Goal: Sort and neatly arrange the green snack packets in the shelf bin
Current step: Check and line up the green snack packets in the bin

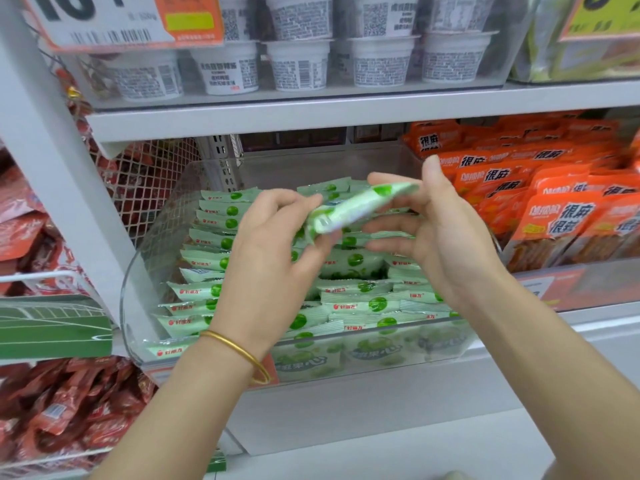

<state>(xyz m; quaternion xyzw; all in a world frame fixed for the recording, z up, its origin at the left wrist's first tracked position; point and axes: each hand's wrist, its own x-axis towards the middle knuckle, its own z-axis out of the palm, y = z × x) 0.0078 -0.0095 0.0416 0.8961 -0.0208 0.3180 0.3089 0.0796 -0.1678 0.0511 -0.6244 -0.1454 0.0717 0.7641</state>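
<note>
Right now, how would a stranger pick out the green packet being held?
Find the clear bin left of the orange packets. Above its rows of green packets, the left hand and right hand hold one packet, the only one lifted.

On the upper grey metal shelf board (311, 116) stand small white plastic cups (298, 69) with printed labels, in two rows, one row upon the other. An orange and white paper price tag (114, 22) hangs in front of them at the left. A yellow price tag (602, 15) is at the top right, over some pale green foil bags (540, 46). On the shelf below, at the right, lie many flat orange snack packets (561, 216) with dark letters. At the left is a white wire mesh divider (152, 181), and behind it are red packets. More red foil packets (69, 410) lie at the lower left, under a green card with white lines (52, 327).
</note>
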